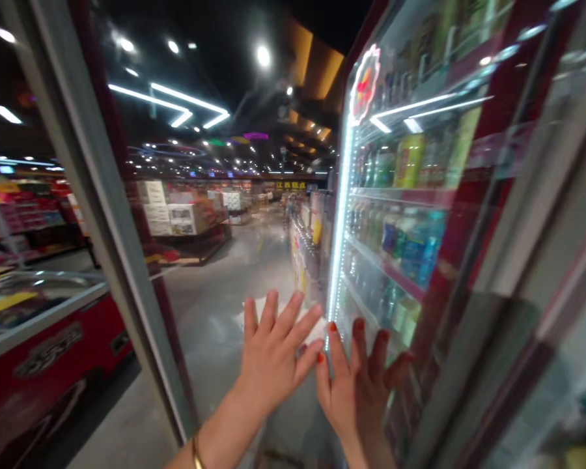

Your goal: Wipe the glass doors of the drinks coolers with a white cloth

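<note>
My left hand (268, 355) is spread flat, back towards me, with a gold bangle (196, 451) on its wrist. A crumpled white cloth or tissue (317, 329) shows behind its fingers, at a glass pane (219, 280). Beside it, my right hand (344, 391) has its fingers apart and orange-red nails. Its outer fingers look dark and see-through where they overlap reflections. Nothing shows in its fingers. Whether the right hand touches the glass, I cannot tell.
A metal door frame (102, 215) slants along the left. Lit shelves of bottled drinks (410, 241) appear on the right, mixed with reflections. A red chest freezer (49, 365) stands at lower left. Stacked boxes (176, 215) stand farther off beside a store aisle (254, 251).
</note>
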A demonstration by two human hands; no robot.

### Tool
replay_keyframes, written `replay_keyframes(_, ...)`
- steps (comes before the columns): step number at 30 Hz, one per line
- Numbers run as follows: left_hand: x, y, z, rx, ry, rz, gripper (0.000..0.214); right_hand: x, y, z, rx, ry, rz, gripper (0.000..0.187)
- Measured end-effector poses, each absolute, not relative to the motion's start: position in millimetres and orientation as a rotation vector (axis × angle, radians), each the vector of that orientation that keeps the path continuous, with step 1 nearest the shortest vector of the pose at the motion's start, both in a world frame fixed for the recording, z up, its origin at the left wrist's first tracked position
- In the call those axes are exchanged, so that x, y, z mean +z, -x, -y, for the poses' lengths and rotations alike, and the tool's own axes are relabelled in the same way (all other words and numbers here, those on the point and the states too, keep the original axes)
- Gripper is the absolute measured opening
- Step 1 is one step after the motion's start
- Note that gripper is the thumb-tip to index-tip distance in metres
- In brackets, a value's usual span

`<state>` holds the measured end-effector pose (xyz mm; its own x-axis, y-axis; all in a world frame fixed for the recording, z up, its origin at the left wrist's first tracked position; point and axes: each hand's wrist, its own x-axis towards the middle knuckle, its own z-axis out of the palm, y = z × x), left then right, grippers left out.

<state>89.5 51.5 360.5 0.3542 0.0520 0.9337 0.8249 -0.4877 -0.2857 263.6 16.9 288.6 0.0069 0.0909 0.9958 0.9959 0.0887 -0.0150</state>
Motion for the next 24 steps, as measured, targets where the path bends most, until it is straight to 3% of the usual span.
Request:
replay_keyframes(3, 328.9, -42.7, -57.7, -1.254, 1.755, 0.995, 0.082, 285.8, -268.3, -21.3, -1.187, 1.192, 1.273, 0.078)
replay_keyframes(6, 350.0, -4.7, -66.5, -1.466, 1.605, 1.274, 0.08, 288.6, -274.1, -22.2, -1.228, 1.162, 1.255, 0.082)
replay_keyframes(10, 373.9, -48.9, -59.2, -1.449, 1.621, 1.143, 0.078, 292.0, -276.9, -20.6, -1.195, 1.15, 1.266, 0.074)
replay_keyframes(14, 313.9, -79.7, -41.0, -1.208, 1.801, 0.877, 0.077, 291.6, -276.8, -18.0, -1.156, 1.135, 1.279, 0.07)
replay_keyframes(17, 287.1, -36.3, -47.8, -1.287, 1.759, 1.09, 0.081, 290.7, -274.5, -16.7, -1.145, 1.145, 1.289, 0.07)
replay_keyframes(21, 337.6, -2.8, -66.7, -1.603, 1.564, 1.391, 0.082, 290.0, -269.9, -15.4, -1.138, 1.15, 1.271, 0.069)
replay_keyframes(24, 359.9, -43.8, -61.8, -1.556, 1.632, 1.271, 0.083, 290.5, -269.1, -14.3, -1.134, 1.166, 1.282, 0.07)
